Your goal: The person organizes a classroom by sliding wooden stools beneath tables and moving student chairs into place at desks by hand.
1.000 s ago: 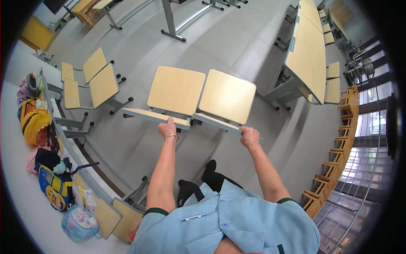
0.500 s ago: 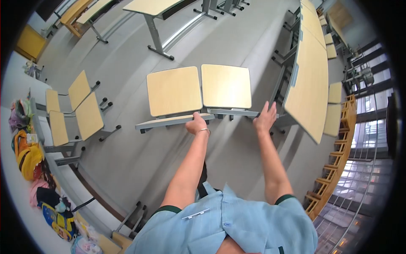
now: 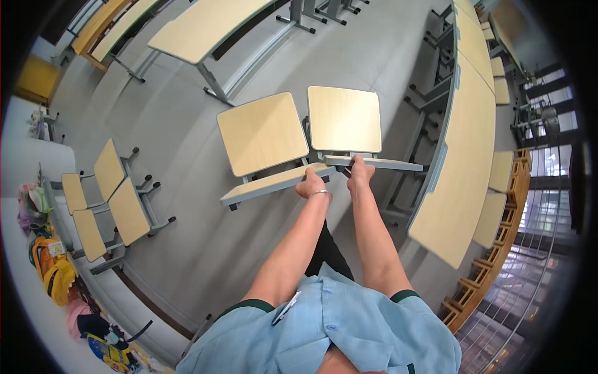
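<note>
Two chairs with pale wooden seats and grey frames stand side by side before me, their backrests toward my body. My left hand, with a bracelet at the wrist, is closed on the right end of the left chair's backrest. That chair's seat is turned at an angle. My right hand grips the left part of the right chair's backrest, and its seat lies beyond. The two backrests almost meet between my hands. Most of the chair legs are hidden beneath.
A row of joined desks runs along the right, with chairs on its far side. Another desk stands ahead. Two more chairs are at the left, near bags along the wall. Wooden shelving lines the right side.
My right hand has gone from open at the right end of the right chair's backrest to gripping its left part. The left chair has turned. My view has shifted somewhat.
</note>
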The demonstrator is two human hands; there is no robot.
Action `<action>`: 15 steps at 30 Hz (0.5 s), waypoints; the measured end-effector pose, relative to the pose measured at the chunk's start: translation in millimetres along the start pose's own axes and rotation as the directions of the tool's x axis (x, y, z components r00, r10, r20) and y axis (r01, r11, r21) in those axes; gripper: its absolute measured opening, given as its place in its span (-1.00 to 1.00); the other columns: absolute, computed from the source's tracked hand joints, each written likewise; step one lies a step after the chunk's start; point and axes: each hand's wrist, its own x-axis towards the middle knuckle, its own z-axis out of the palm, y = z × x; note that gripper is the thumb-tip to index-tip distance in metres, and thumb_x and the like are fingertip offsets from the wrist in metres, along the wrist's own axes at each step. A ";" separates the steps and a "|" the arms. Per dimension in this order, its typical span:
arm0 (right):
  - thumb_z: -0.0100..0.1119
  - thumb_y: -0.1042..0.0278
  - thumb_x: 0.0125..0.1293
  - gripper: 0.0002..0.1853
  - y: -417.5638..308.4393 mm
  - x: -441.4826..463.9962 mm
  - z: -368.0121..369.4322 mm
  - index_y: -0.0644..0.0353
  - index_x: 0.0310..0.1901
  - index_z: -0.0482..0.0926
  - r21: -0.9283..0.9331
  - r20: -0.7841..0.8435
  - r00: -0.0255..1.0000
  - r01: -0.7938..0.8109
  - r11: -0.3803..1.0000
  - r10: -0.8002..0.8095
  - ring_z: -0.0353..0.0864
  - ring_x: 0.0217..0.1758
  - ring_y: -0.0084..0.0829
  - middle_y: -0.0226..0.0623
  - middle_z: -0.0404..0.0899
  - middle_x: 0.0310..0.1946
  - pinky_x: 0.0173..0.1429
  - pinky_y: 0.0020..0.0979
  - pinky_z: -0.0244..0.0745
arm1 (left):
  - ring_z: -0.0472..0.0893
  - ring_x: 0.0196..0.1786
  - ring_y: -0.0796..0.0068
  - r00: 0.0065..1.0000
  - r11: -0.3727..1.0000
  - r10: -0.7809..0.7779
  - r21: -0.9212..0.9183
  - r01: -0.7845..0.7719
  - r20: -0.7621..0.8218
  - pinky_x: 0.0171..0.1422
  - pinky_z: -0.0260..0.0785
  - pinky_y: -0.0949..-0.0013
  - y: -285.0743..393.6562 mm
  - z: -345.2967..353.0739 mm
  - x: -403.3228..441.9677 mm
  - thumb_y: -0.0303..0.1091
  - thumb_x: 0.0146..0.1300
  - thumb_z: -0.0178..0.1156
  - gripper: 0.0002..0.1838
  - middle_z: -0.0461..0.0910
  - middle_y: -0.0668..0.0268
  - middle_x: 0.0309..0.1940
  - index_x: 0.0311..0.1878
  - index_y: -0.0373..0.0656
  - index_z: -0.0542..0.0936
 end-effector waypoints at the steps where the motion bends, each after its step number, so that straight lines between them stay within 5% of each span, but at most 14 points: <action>1: 0.21 0.46 -0.02 -0.79 -12.8 12.8 10.5 0.43 -0.40 0.45 -0.024 -0.014 1.000 0.003 1.000 -0.003 0.51 -0.47 -0.34 -0.22 0.49 -0.43 -0.42 -0.20 0.58 | 0.64 -0.21 0.10 0.998 0.998 -0.064 -0.024 0.064 0.013 -0.14 0.47 0.16 5.6 17.6 -3.5 -0.33 0.05 0.24 -0.60 0.62 -0.08 -0.20 -0.21 -0.57 0.52; 3: 0.21 0.43 -0.01 -0.79 -42.9 43.5 30.5 0.41 -0.40 0.46 -0.024 0.076 0.997 0.014 1.000 -0.012 0.52 -0.47 -0.34 -0.22 0.49 -0.45 -0.44 -0.17 0.56 | 0.64 -0.21 0.10 0.994 0.992 -0.079 -0.089 0.085 0.076 -0.12 0.47 0.19 12.0 55.6 -11.0 -0.32 0.05 0.25 -0.57 0.63 -0.04 -0.20 -0.15 -0.57 0.51; 4: 0.21 0.42 -0.01 -0.78 -55.6 65.5 40.4 0.41 -0.39 0.47 -0.014 0.119 0.993 0.016 1.000 -0.014 0.52 -0.47 -0.33 -0.22 0.49 -0.45 -0.44 -0.17 0.56 | 0.38 -0.72 0.40 0.994 0.978 0.016 -0.210 0.008 0.112 -0.72 0.19 0.37 -3.7 84.5 7.8 -0.29 0.02 0.28 -0.62 0.52 0.15 -0.53 -0.25 -0.41 0.43; 8: 0.17 0.39 0.04 -0.80 -99.4 133.4 78.1 0.34 -0.36 0.48 -0.074 0.256 0.966 -0.017 0.997 0.035 0.56 -0.47 -0.33 -0.24 0.50 -0.45 -0.41 -0.20 0.58 | 0.39 -0.68 0.41 0.978 0.960 -0.192 -0.190 0.204 0.080 -0.73 0.19 0.38 40.4 156.3 -28.0 -0.28 0.03 0.31 -0.60 0.51 0.17 -0.50 -0.22 -0.40 0.42; 15: 0.14 0.43 0.03 -0.84 -155.0 231.0 163.9 0.37 -0.44 0.47 -0.138 0.371 0.929 0.048 0.989 0.007 0.51 -0.55 -0.39 -0.24 0.49 -0.50 -0.46 -0.28 0.56 | 0.36 -0.74 0.44 0.956 0.919 -0.293 -0.273 0.285 0.012 -0.70 0.14 0.32 84.3 279.6 -30.4 -0.26 0.09 0.24 -0.70 0.46 0.23 -0.64 -0.38 -0.35 0.44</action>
